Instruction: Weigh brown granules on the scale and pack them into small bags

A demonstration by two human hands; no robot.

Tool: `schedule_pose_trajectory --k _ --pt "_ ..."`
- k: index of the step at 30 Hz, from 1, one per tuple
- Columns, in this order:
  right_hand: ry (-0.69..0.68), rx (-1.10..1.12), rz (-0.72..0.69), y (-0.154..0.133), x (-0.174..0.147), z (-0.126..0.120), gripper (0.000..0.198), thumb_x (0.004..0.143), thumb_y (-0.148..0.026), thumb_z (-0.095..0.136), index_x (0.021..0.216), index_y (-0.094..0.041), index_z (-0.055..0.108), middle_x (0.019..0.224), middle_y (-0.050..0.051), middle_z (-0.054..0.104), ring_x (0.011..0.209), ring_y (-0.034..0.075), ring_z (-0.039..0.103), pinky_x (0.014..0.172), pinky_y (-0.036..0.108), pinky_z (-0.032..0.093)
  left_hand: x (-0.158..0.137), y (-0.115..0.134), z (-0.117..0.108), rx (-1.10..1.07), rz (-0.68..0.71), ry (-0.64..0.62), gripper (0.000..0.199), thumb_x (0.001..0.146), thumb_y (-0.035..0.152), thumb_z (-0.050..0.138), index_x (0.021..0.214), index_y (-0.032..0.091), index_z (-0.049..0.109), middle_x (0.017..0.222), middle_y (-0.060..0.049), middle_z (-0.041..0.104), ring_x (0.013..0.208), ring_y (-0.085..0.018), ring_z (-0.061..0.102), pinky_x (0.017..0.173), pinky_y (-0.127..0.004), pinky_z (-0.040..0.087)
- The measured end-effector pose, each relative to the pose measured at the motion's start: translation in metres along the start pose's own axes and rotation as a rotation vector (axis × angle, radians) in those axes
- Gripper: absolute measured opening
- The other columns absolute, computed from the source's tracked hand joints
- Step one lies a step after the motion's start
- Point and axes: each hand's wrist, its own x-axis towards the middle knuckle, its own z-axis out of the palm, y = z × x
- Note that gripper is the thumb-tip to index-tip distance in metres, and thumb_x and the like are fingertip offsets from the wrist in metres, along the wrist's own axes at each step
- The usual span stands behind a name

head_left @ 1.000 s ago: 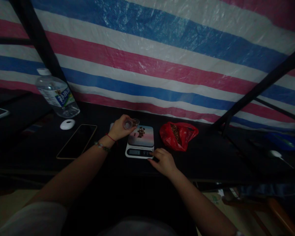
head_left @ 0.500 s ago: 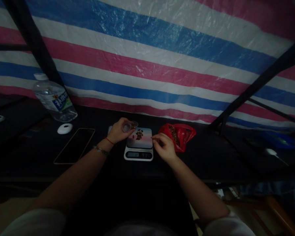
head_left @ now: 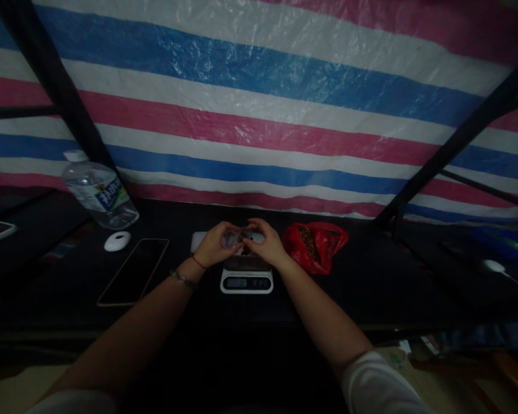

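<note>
My left hand [head_left: 216, 244] is wrapped round a small clear plastic cup [head_left: 230, 238], tipped on its side above the kitchen scale [head_left: 247, 282]. My right hand [head_left: 264, 244] has come up to the cup's other end, thumb and fingers bent close together there. What those fingers pinch, if anything, is too dark and small to make out. Beneath both hands, a few small dark pieces [head_left: 247, 251] show on the weighing plate, mostly covered. The digits on the scale's display are not legible.
To the right lies an opened red plastic bag [head_left: 323, 253] with brown bits [head_left: 309, 244] inside. Leftward are a phone [head_left: 134, 272], a white mouse-like object [head_left: 117, 241] and a large clear bottle [head_left: 100, 192]. A striped sheet [head_left: 259, 121] hangs behind the black table.
My right hand has moved left from the scale's right edge to the cup's end, over the plate. My left hand still holds the cup. The view has tilted slightly upward.
</note>
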Motion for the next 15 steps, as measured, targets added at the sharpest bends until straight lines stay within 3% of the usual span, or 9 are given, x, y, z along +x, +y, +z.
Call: schedule_pose_trajectory --k 2,6,11,15 --pt "0.055 -0.015 -0.007 0.007 0.0 -0.01 0.048 0.074 -0.024 0.067 0.121 -0.02 0.056 0.105 0.005 0.065 0.097 0.018 0.062 0.09 0.034 0.049 0.002 0.002 -0.003 -0.006 -0.011 -0.049 0.041 0.071 0.044 0.068 0.102 0.019 0.058 0.098 -0.006 0.065 0.088 -0.021 0.065 0.076 -0.031 0.052" --pt "0.097 -0.19 -0.005 0.024 0.005 -0.026 0.033 0.076 -0.023 0.063 0.109 -0.019 0.065 0.106 0.009 0.064 0.1 0.02 0.06 0.09 0.036 0.048 0.007 -0.003 -0.015 0.03 -0.056 -0.197 0.039 0.07 0.048 0.069 0.096 0.02 0.058 0.091 -0.004 0.066 0.081 -0.02 0.065 0.071 -0.03 0.05" --pt "0.031 -0.293 0.04 0.036 0.005 -0.026 0.031 0.076 -0.022 0.066 0.107 -0.018 0.067 0.102 0.009 0.066 0.098 0.02 0.06 0.091 0.036 0.047 0.009 -0.013 -0.025 0.049 -0.092 -0.308 0.036 0.072 0.048 0.066 0.093 0.021 0.056 0.087 -0.002 0.067 0.078 -0.019 0.065 0.068 -0.028 0.048" --pt "-0.029 -0.303 0.055 0.038 0.003 -0.019 0.032 0.079 -0.024 0.066 0.11 -0.017 0.066 0.108 0.01 0.066 0.104 0.02 0.059 0.095 0.036 0.044 0.01 -0.006 -0.021 0.07 -0.079 -0.38 0.04 0.072 0.052 0.064 0.097 0.021 0.058 0.09 -0.003 0.067 0.08 -0.02 0.064 0.069 -0.028 0.047"
